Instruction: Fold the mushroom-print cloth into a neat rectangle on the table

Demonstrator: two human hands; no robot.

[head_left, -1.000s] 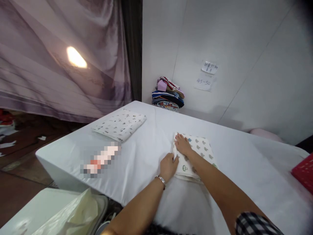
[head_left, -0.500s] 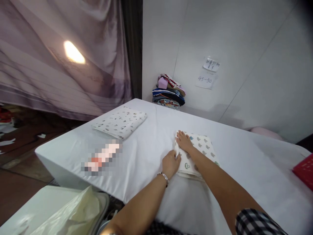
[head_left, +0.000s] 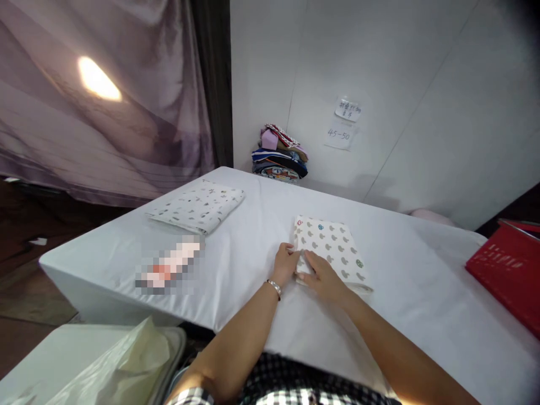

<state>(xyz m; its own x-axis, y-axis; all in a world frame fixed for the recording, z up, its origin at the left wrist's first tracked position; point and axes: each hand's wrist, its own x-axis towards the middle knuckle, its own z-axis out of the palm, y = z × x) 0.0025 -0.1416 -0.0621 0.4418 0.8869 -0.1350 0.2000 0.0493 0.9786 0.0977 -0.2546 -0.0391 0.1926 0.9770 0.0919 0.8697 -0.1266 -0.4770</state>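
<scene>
A folded white cloth (head_left: 333,242) with rows of grey mushroom-like prints and a few coloured ones lies flat on the white-covered table (head_left: 253,230). My left hand (head_left: 286,264) is closed at the cloth's left edge, a silver bracelet on its wrist. At the near left corner, my right hand (head_left: 324,277) grips the edge between thumb and fingers, close beside the left fingertips. Another folded cloth (head_left: 198,205), white with small grey-green prints, rests farther left. In front of it lies a blurred-out pale item with an orange patch (head_left: 169,267).
A red bag-like item (head_left: 506,261) sits at the table's right end. Stacked folded fabrics (head_left: 280,157) stand beyond the far edge against the wall (head_left: 379,84). A white surface with a crumpled plastic bag (head_left: 130,360) is at lower left. A curtain (head_left: 126,129) hangs at left.
My right hand has slid from the cloth's top far left down to its near left corner, its fingers now bent. My left hand stays at the left edge. The view has turned slightly right.
</scene>
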